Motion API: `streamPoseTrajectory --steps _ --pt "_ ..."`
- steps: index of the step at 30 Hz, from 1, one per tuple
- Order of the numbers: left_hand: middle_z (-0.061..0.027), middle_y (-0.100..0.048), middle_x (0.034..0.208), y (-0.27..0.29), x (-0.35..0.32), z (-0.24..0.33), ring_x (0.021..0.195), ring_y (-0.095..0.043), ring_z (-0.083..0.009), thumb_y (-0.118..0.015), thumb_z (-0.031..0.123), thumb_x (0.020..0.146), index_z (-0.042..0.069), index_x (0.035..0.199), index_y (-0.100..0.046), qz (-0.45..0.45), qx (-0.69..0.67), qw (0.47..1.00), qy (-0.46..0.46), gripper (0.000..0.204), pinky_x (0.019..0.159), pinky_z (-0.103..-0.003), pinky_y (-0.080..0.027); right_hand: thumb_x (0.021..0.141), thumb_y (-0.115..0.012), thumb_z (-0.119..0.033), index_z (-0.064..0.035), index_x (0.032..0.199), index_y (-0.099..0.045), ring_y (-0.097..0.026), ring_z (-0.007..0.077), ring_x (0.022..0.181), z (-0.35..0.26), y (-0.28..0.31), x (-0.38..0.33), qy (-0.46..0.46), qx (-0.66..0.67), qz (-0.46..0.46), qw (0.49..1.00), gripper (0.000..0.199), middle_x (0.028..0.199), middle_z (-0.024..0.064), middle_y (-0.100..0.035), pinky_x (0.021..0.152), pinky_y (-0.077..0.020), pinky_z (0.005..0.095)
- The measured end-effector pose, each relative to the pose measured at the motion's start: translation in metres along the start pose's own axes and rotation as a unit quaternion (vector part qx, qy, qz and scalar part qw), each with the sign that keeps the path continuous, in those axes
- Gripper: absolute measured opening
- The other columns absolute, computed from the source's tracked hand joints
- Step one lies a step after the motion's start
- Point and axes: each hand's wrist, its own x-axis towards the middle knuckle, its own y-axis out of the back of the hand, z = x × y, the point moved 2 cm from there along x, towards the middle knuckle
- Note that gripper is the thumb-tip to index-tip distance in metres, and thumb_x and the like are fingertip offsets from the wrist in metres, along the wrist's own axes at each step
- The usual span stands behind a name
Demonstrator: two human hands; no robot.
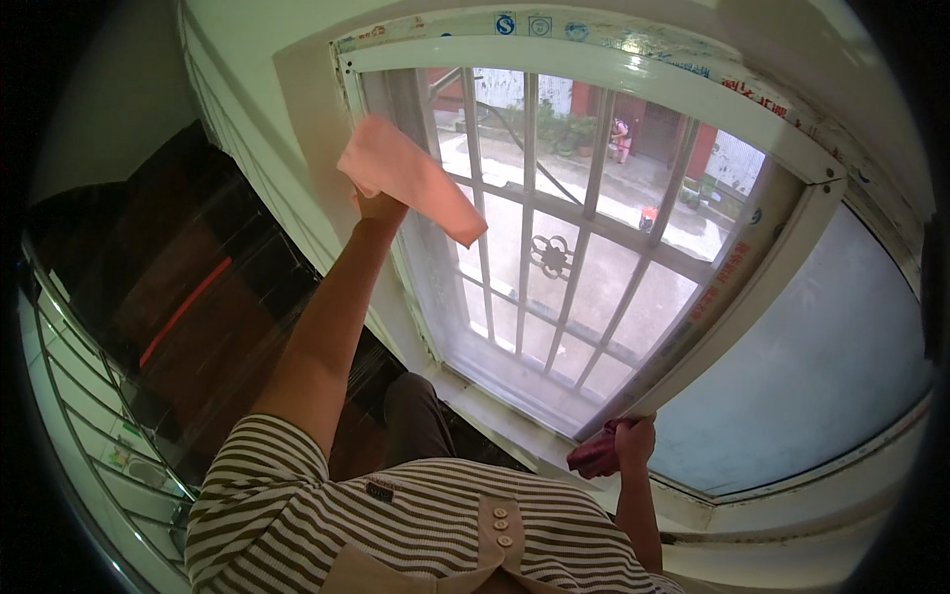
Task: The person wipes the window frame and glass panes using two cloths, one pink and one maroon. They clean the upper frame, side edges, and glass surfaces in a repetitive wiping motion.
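Pink cloth (421,183): pale, smooth, folded flat, before the left side of the white window frame (594,61)
Left hand (380,206): my partly hidden fingers grip it
Maroon cloth (594,455): dark, bunched, by the frame's bottom corner
Right hand (636,443): my fingers clutch it

At left, a curved metal railing (99,358) is running near a straight red strip (186,312). Outdoors, green plants (569,127) are growing beside a person in pink (620,141); a red container (648,219) is standing nearby.
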Motion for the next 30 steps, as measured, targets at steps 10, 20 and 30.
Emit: streamPoseTrajectory --steps 10,20,30 --pt "-0.0103 -0.048 0.135 -0.018 -0.099 0.008 0.125 -0.046 -0.0286 -0.055 0.033 0.092 0.011 0.134 -0.044 -0.193 -0.084 0.976 0.062 0.049 0.101 -0.043 -0.038 0.076 -0.061 -0.012 -0.0003 0.118 -0.044 -0.063 0.0456 0.089 0.009 -0.007 0.003 -0.001 0.008 -0.007 1.000 0.046 0.095 0.0247 -0.065 0.080 -0.0503 0.0523" --pt "-0.0066 -0.056 0.123 -0.025 -0.219 0.039 0.112 -0.056 -0.0198 -0.055 0.039 0.090 0.015 0.126 -0.049 -0.489 -0.052 0.843 0.216 0.044 0.085 -0.036 -0.048 0.077 -0.063 -0.018 0.0007 0.121 -0.043 -0.063 0.0462 0.088 0.015 -0.011 0.007 0.008 -0.015 0.001 1.000 0.052 0.095 0.0267 -0.065 0.079 -0.0501 0.0536" --pt "-0.0062 -0.054 0.058 0.014 -0.232 0.123 0.043 -0.052 -0.0186 -0.055 0.022 0.086 0.007 0.074 -0.052 -0.491 -0.339 0.755 0.274 0.020 0.039 -0.038 -0.038 0.072 -0.065 -0.017 0.0009 0.119 -0.046 -0.062 0.0456 0.092 0.012 -0.007 0.005 0.008 -0.022 -0.012 1.000 0.054 0.097 0.0255 -0.066 0.083 -0.0496 0.0518"
